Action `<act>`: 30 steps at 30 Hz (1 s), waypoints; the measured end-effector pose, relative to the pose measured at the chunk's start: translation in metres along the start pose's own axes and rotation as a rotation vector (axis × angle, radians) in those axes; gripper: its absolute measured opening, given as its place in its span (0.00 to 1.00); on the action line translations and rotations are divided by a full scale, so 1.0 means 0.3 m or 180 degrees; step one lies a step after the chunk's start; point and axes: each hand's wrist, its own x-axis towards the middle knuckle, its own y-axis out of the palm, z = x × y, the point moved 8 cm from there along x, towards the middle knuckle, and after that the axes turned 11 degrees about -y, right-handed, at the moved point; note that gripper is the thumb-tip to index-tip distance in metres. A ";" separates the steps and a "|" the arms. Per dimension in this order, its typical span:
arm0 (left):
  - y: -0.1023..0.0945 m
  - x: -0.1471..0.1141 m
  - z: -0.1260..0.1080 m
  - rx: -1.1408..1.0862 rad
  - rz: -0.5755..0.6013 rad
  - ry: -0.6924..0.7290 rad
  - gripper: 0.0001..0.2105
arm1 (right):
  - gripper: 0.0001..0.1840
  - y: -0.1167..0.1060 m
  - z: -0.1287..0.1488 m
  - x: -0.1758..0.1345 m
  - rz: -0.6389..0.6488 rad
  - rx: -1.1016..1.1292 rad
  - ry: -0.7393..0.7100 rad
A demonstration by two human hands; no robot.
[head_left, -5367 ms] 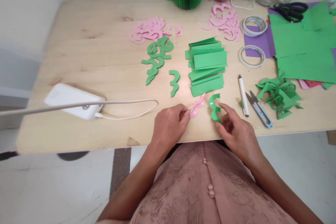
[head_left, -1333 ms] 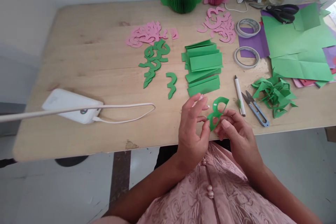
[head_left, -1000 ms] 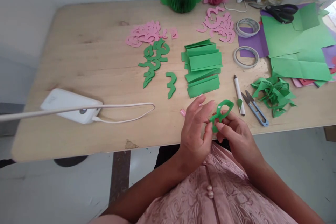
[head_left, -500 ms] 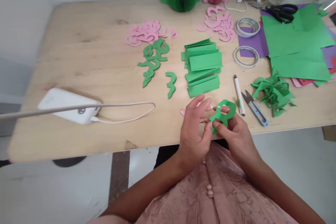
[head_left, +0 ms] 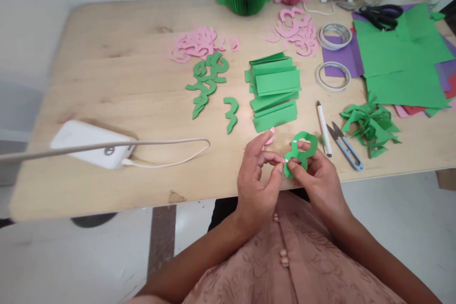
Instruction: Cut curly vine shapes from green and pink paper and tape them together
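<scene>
Centrally, my right hand (head_left: 322,178) pinches the scalloped green paper cutout (head_left: 312,142) over the table (head_left: 124,90), its long axis slanting away rightward, while my left hand (head_left: 254,183) touches its near lobe, whether gripping I cannot tell.

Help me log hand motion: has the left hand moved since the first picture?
Yes: the left hand has moved right, farther from the white device.
</scene>
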 end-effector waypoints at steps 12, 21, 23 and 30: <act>0.003 -0.025 -0.013 0.0793 -0.0101 0.0508 0.29 | 0.24 -0.004 -0.019 -0.008 -0.0188 0.0133 0.0172; 0.002 -0.029 -0.023 0.1142 -0.0157 0.0674 0.25 | 0.24 -0.010 -0.029 -0.010 -0.0184 0.0204 0.0188; 0.001 -0.030 -0.022 0.1111 -0.0176 0.0669 0.25 | 0.24 -0.010 -0.026 -0.009 -0.0167 0.0188 0.0183; -0.009 -0.034 -0.010 0.0862 -0.0291 0.0665 0.27 | 0.24 -0.008 -0.023 -0.005 -0.0075 0.0162 0.0182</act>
